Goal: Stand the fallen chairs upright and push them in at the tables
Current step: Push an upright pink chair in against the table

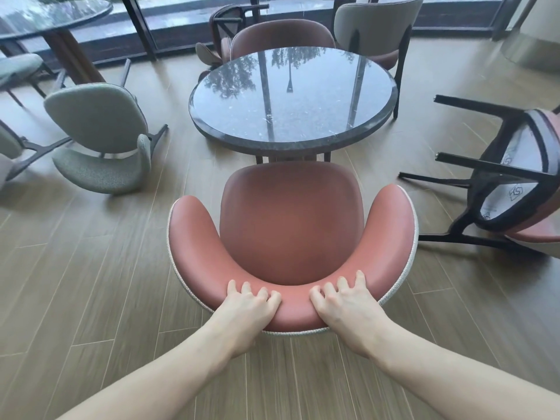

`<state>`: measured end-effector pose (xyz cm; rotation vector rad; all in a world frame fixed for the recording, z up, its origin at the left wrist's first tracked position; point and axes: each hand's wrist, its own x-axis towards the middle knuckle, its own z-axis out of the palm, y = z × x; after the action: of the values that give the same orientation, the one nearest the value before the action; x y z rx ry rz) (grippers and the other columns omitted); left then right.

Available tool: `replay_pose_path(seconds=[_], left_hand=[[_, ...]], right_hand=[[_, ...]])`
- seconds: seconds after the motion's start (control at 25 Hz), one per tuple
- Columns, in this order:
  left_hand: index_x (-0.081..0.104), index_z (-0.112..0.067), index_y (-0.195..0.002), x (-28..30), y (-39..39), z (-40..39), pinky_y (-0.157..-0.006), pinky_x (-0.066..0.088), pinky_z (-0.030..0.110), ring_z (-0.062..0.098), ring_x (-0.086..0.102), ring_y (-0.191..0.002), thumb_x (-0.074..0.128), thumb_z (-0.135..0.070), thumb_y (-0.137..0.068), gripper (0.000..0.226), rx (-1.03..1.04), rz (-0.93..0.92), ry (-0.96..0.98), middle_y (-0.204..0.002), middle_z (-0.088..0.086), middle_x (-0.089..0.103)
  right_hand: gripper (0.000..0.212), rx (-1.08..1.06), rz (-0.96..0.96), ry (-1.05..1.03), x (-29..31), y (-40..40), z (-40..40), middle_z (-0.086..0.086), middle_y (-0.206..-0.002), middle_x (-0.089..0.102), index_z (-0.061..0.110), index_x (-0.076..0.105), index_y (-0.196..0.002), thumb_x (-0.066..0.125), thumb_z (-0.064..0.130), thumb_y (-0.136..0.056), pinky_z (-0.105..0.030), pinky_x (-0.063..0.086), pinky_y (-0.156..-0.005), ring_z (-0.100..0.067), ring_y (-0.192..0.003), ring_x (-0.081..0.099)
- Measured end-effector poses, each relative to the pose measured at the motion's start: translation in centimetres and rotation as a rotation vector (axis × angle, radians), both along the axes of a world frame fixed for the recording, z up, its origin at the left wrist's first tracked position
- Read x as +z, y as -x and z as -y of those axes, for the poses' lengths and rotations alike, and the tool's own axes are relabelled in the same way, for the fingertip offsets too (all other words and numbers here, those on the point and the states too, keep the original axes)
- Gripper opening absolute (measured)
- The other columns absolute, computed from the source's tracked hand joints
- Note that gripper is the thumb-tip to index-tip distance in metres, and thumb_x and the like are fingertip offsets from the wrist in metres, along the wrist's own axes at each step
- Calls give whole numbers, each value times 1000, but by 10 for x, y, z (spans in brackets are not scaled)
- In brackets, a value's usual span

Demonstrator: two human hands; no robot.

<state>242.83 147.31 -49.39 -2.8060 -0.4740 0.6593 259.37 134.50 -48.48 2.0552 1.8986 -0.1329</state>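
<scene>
Gripping curved backrest of upright pink chair (288, 225) with left hand (247, 307) and right hand (348, 304) curled over its top, seat front just reaching round surface (292, 98) ahead; pushing evenly, straight, keeping legs sliding flat.

Head-height view — forward, downward, near pink chair (291, 225)

Wood-look plank flooring (91, 283) in grey-brown tones runs diagonally across the whole scene, its pale seams showing between the boards. Along the far side stands a wall of floor-to-ceiling windows (188, 13) set in dark frames (142, 28), with a dark sill band below the glass. At the far right a pale wall (539, 22) meets the floor with a curved base.
</scene>
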Motion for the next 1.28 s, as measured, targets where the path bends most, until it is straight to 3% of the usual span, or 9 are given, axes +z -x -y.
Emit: replay_pose_path(seconds=[0.4,0.72,0.88,0.96,1.08,1.16,1.28], left_hand=[[35,-10,-132,14,15,0,-99,36,54,37,52,-115,58,1,-83,55,8,-29,28,-128,8,53],[40,-17,-118,27,16,-28,-82,41,42,30,60,-107,59,-5,-82,42,50,-18,86,-116,0,61],[40,-18,-128,31,30,-26,-90,44,41,28,58,-113,61,-13,-85,48,30,-51,105,-126,0,59],[41,-20,-133,37,27,-33,-94,45,42,27,57,-115,65,-38,-85,57,43,-86,209,-128,-1,58],[51,-36,-132,57,19,-53,-98,44,41,20,55,-118,40,-77,-81,66,314,-166,510,-129,-7,61],[62,-38,-112,67,12,-67,-90,45,40,21,58,-110,32,-73,-89,51,453,-75,525,-117,-5,65],[63,-30,-98,74,4,-86,-79,48,36,25,64,-99,45,-47,-94,25,407,106,268,-103,-4,67]], right_hand=[[55,16,9,-3,0,15,1,-22,-121,59,-2,36,-135,51,-6,-82,-67,29,-101,-40,-109,57],[42,-6,-79,-23,13,15,-24,-12,-111,62,9,45,-117,53,-6,-78,-60,33,-99,-35,-103,60],[47,-28,-48,62,18,28,-24,-12,-115,61,8,44,-120,58,-6,-77,-60,34,-99,-35,-105,59],[48,-43,-59,159,28,28,-29,-10,-118,57,9,43,-122,65,5,-79,-55,37,-94,-33,-108,56],[67,-190,-275,429,51,16,-53,-3,-111,58,17,52,-116,75,58,-69,-41,43,-80,-27,-104,58],[61,-369,-480,410,62,4,-73,-1,-99,63,19,61,-103,69,68,-68,-32,47,-73,-25,-92,62],[31,-482,-453,171,61,-16,-92,-3,-108,63,18,60,-102,62,43,-85,-32,43,-73,-28,-91,59]])
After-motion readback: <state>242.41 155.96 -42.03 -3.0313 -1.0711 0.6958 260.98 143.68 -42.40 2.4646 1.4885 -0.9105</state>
